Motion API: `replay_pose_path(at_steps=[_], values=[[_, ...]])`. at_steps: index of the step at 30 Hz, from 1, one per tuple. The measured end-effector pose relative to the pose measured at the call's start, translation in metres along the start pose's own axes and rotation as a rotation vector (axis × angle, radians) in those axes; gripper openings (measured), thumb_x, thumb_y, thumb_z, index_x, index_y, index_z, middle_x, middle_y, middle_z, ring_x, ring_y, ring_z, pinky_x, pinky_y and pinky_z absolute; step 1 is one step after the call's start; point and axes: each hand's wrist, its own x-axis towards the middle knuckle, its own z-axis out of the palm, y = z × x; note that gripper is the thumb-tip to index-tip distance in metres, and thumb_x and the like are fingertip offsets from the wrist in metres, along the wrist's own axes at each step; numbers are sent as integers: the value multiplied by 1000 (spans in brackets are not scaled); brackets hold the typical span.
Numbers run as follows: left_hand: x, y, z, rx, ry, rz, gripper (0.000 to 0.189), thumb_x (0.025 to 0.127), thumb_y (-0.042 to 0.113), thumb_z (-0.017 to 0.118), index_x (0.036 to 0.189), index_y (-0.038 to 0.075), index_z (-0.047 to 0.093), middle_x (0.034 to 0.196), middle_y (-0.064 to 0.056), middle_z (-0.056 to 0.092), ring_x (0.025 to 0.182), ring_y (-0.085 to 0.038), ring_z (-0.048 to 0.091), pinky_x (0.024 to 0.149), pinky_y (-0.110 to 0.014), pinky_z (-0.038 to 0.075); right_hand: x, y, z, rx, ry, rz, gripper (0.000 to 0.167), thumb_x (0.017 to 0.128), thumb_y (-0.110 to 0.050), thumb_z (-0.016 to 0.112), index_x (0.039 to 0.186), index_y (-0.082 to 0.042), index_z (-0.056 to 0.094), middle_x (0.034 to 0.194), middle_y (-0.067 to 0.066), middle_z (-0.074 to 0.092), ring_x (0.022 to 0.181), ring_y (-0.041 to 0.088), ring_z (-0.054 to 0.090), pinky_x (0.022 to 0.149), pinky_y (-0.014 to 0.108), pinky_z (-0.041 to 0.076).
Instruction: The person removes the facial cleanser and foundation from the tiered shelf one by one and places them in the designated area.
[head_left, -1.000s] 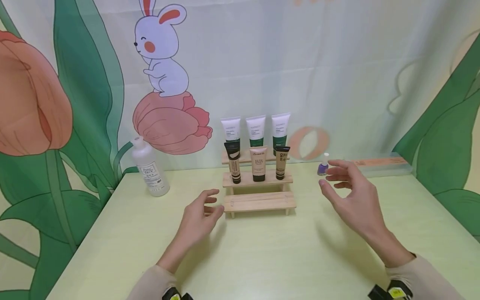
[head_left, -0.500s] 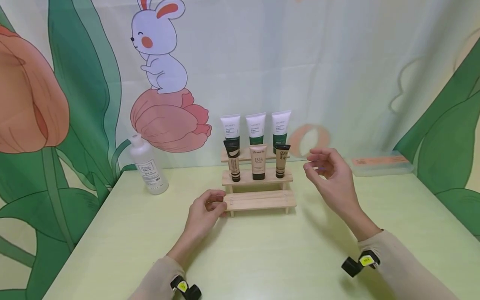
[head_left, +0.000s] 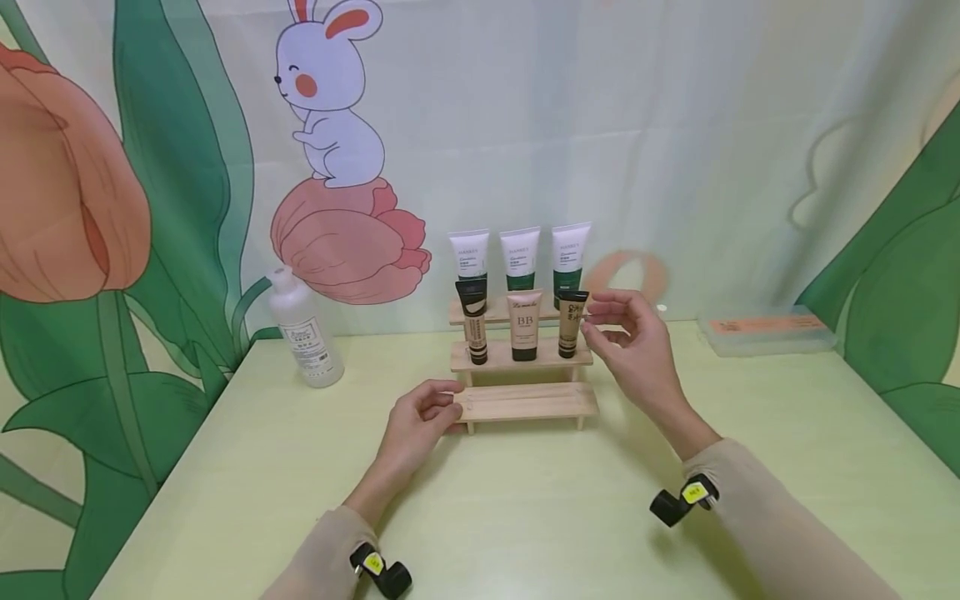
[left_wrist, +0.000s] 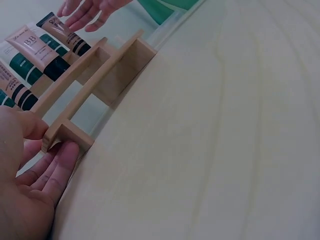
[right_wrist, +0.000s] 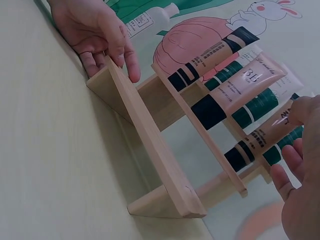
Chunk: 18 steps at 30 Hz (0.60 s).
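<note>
A small three-tier wooden display rack (head_left: 525, 402) stands on the table. My left hand (head_left: 420, 417) grips the left end of its lowest shelf, thumb above and fingers underneath, as the left wrist view shows. On the middle shelf are a black-and-tan cosmetic tube (head_left: 475, 321), a pink BB cream tube (head_left: 524, 325) and a gold-brown cosmetic tube (head_left: 570, 323) with black ends. My right hand (head_left: 633, 342) is at the gold-brown tube's right side, fingertips right at its edge. In the right wrist view the thumb overlaps its upper end and the other fingers are loosely bent.
Three white-and-green cream tubes (head_left: 521, 254) stand on the top shelf. A white pump-style bottle (head_left: 306, 333) is at the left. The white cap (head_left: 662, 309) of a small bottle shows behind my right hand. A flat clear box (head_left: 768, 329) lies at the back right.
My right hand has moved left from the small purple bottle to the gold-brown tube. My left hand has come in to the lowest shelf's left end and taken hold. The tubes keep their places.
</note>
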Motion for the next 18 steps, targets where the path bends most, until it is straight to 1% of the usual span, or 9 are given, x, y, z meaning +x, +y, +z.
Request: replay_pose_path(at_steps=[5, 11, 14, 18], values=[[0, -1, 0, -28, -11, 10, 27, 106, -4, 69, 132, 0, 74, 112, -17, 69, 95, -19, 73, 87, -36, 71, 6, 6, 8, 21, -19, 22, 45, 101, 1, 79, 143, 1, 60, 130, 18, 69, 113, 18, 69, 93, 19, 62], [1, -2, 0, -40, -12, 15, 27, 106, -5, 68, 132, -1, 73, 109, -16, 69, 94, -19, 72, 87, -35, 71, 8, 10, 13, 24, -46, 58, 45, 102, 0, 79, 141, 3, 58, 129, 19, 69, 112, 17, 69, 94, 18, 61], [1, -2, 1, -38, -12, 12, 27, 106, -6, 68, 132, -1, 72, 107, -16, 69, 93, -19, 72, 87, -36, 71, 8, 11, 14, 12, -51, 63, 45, 101, -2, 80, 141, 1, 59, 129, 19, 70, 112, 17, 69, 94, 18, 61], [1, -2, 1, -30, -13, 9, 27, 106, -5, 68, 132, 0, 72, 108, -16, 70, 93, -19, 73, 86, -36, 71, 8, 13, 15, -1, -57, 54, 44, 101, -4, 81, 141, 0, 61, 128, 19, 72, 112, 18, 69, 95, 21, 61]])
